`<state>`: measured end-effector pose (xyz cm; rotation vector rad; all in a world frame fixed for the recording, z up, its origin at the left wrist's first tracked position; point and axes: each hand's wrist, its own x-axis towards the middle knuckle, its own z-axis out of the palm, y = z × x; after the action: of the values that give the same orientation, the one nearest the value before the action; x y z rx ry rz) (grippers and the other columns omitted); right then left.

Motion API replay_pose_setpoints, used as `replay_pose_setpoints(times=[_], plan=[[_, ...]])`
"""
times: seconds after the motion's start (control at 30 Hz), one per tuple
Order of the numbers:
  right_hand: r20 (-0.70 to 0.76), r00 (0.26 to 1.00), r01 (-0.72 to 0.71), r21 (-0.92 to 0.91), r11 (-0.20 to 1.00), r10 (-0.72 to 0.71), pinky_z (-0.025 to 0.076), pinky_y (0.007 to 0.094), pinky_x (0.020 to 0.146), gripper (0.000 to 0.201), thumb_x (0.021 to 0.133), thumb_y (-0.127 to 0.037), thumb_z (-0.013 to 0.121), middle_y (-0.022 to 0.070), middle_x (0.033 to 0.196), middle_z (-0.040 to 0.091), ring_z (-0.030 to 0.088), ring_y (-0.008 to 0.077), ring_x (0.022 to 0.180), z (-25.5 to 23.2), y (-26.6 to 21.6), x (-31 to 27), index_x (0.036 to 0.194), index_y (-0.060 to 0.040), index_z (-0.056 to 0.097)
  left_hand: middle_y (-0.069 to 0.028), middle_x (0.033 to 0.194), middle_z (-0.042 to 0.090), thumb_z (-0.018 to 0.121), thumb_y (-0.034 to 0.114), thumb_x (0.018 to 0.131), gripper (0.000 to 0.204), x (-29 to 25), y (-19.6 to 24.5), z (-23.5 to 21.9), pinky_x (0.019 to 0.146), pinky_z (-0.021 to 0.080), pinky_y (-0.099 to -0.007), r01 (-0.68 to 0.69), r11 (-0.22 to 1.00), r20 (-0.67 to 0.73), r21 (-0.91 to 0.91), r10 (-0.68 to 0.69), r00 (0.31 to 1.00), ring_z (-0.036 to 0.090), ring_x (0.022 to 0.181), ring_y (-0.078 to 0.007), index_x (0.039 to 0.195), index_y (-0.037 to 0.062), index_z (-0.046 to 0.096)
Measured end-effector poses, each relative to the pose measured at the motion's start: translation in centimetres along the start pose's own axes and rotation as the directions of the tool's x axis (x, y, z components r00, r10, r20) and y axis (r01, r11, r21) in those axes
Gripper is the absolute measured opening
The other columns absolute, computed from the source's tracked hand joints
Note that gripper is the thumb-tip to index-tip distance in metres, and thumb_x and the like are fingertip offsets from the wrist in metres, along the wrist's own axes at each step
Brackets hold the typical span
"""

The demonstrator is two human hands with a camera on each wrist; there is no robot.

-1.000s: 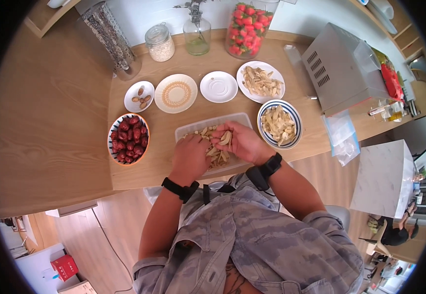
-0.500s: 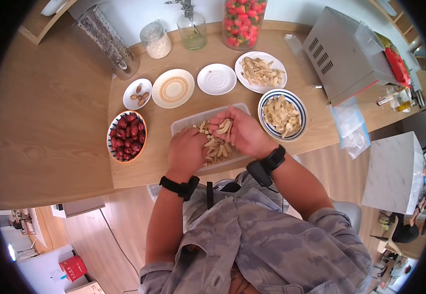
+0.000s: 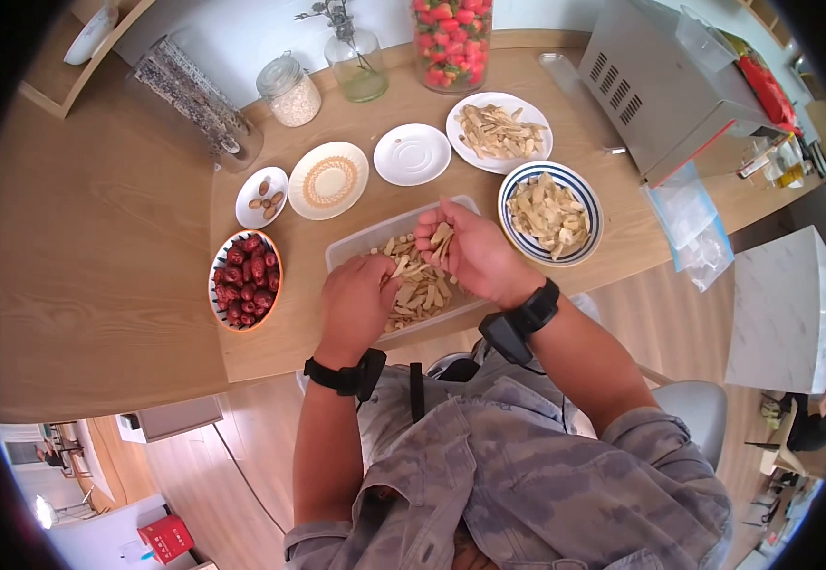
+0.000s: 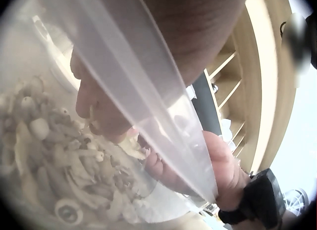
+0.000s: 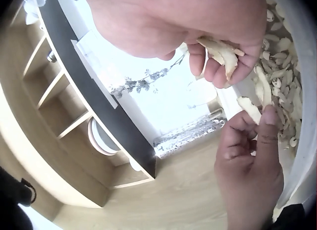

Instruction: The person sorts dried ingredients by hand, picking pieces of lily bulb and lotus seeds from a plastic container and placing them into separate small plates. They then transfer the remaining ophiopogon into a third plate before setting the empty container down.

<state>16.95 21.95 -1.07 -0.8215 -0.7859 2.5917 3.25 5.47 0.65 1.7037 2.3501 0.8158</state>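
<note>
A translucent plastic container (image 3: 375, 233) holds a heap of pale dried slices (image 3: 422, 296) mixed with small round pale pieces. Over its left side, my left hand (image 3: 354, 302) pinches pale dried slices (image 5: 264, 86) between thumb and fingers. My right hand (image 3: 481, 255) is palm up above the right side of the container, its curled fingers cradling a few dried slices (image 5: 220, 54). In the left wrist view, the container's wall (image 4: 148, 91) partly covers the left hand, and the right hand (image 4: 223, 158) appears beyond it.
Right of the container stands a blue-rimmed bowl (image 3: 594, 228) of dried slices, with a plate (image 3: 535, 116) of slices behind. Leftward are a bowl of red dates (image 3: 247, 282), a small plate of nuts (image 3: 261, 198) and two plates. Jars line the back; a grey appliance (image 3: 660, 95) stands right.
My left hand has drawn back a little from the heap with slices between its fingers. The right hand's fingers have curled up further round its slices. The head view has shifted slightly.
</note>
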Motion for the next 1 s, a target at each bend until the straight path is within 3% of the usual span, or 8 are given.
replay_pose_setpoints(times=[0.27, 0.37, 0.47, 0.57, 0.67, 0.77, 0.87, 1.0], plan=[[0.010, 1.000, -0.004, -0.006, 1.000, 0.004, 0.050, 0.0293, 0.074, 0.037, 0.112, -0.041, 0.048, 0.0018, 0.094, 0.061, 0.060, 0.0159, 0.084, -0.4, 0.2, 0.2, 0.108, -0.0076, 0.063, -0.0094, 0.086, 0.069, 0.077, 0.009, 0.092, 0.014, -0.2, -1.1, 0.7, 0.068, 0.052, -0.0365, 0.109, 0.910, -0.150, -0.400, -0.183, 0.972, 0.068, 0.077, -0.0240, 0.098, 0.0028, 0.066], [0.137, 0.990, -0.044, -0.017, 0.999, 0.046, 0.051, 0.0284, 0.071, 0.039, 0.111, -0.045, 0.050, 0.0018, 0.094, 0.064, 0.062, 0.0152, 0.082, -0.2, -0.1, 0.1, 0.106, -0.0088, 0.064, -0.0092, 0.090, 0.072, 0.077, 0.010, 0.093, 0.016, 0.6, -0.9, 0.3, 0.065, 0.052, -0.0313, 0.217, 0.845, -0.073, -0.489, -0.287, 0.955, 0.068, 0.073, -0.0179, 0.099, -0.0001, 0.067], [0.166, 0.975, -0.143, -0.040, 0.989, 0.148, 0.048, 0.0279, 0.061, 0.038, 0.108, -0.047, 0.055, 0.0043, 0.090, 0.067, 0.062, 0.0146, 0.073, 1.5, -0.7, -1.3, 0.101, -0.0100, 0.064, -0.0102, 0.092, 0.073, 0.078, 0.011, 0.092, 0.018, 2.0, 1.5, 0.1, 0.061, 0.052, -0.0299, 0.193, 0.787, 0.069, -0.586, -0.188, 0.980, 0.067, 0.069, -0.0164, 0.100, -0.0020, 0.068], [0.198, 0.975, -0.111, 0.022, 0.994, 0.104, 0.052, 0.0265, 0.065, 0.038, 0.109, -0.046, 0.052, 0.0047, 0.095, 0.070, 0.067, 0.0139, 0.078, 0.2, -0.2, -0.4, 0.103, -0.0108, 0.066, -0.0114, 0.092, 0.073, 0.078, 0.011, 0.093, 0.019, 3.0, 3.5, -0.3, 0.063, 0.053, -0.0299, -0.065, 0.854, -0.067, -0.516, 0.035, 0.997, 0.068, 0.071, -0.0156, 0.102, -0.0026, 0.069], [0.121, 0.993, -0.025, 0.072, 0.997, 0.016, 0.046, 0.0292, 0.052, 0.038, 0.108, -0.043, 0.055, 0.0063, 0.086, 0.068, 0.062, 0.0155, 0.064, -0.1, 0.1, 0.2, 0.096, -0.0079, 0.064, -0.0042, 0.088, 0.071, 0.077, 0.007, 0.094, 0.015, 3.3, 3.3, -0.4, 0.067, 0.052, -0.0265, 0.040, 0.840, -0.102, -0.541, -0.113, 0.988, 0.063, 0.074, -0.0093, 0.105, -0.0007, 0.071], [0.151, 0.988, -0.057, 0.143, 0.988, 0.035, 0.042, 0.0289, 0.049, 0.037, 0.108, -0.041, 0.055, 0.0064, 0.082, 0.065, 0.059, 0.0163, 0.061, -0.8, 0.0, 0.1, 0.093, -0.0080, 0.062, -0.0065, 0.091, 0.071, 0.078, 0.007, 0.089, 0.013, 3.6, 1.2, -0.5, 0.071, 0.054, -0.0329, 0.018, 0.936, -0.043, -0.350, -0.035, 0.998, 0.067, 0.080, -0.0179, 0.100, 0.0036, 0.074], [0.213, 0.972, -0.148, 0.213, 0.966, 0.102, 0.039, 0.0272, 0.053, 0.038, 0.107, -0.044, 0.054, 0.0039, 0.077, 0.059, 0.051, 0.0158, 0.060, -1.0, -0.6, -0.2, 0.091, -0.0110, 0.063, -0.0095, 0.087, 0.070, 0.074, 0.010, 0.082, 0.003, 3.9, 0.0, 0.0, 0.071, 0.055, -0.0443, -0.263, 0.961, 0.235, -0.083, 0.275, 0.932, 0.069, 0.085, -0.0301, 0.082, 0.0071, 0.073], [0.194, 0.978, -0.117, 0.197, 0.973, 0.079, 0.038, 0.0270, 0.052, 0.037, 0.107, -0.044, 0.054, 0.0037, 0.077, 0.057, 0.049, 0.0148, 0.060, -1.0, -0.6, -0.1, 0.090, -0.0118, 0.063, -0.0098, 0.098, 0.071, 0.076, 0.013, 0.081, 0.013, 4.4, 0.2, 1.1, 0.081, 0.055, -0.0465, -0.325, 0.946, 0.418, -0.009, 0.299, 0.858, 0.068, 0.095, -0.0335, 0.093, 0.0092, 0.075]])
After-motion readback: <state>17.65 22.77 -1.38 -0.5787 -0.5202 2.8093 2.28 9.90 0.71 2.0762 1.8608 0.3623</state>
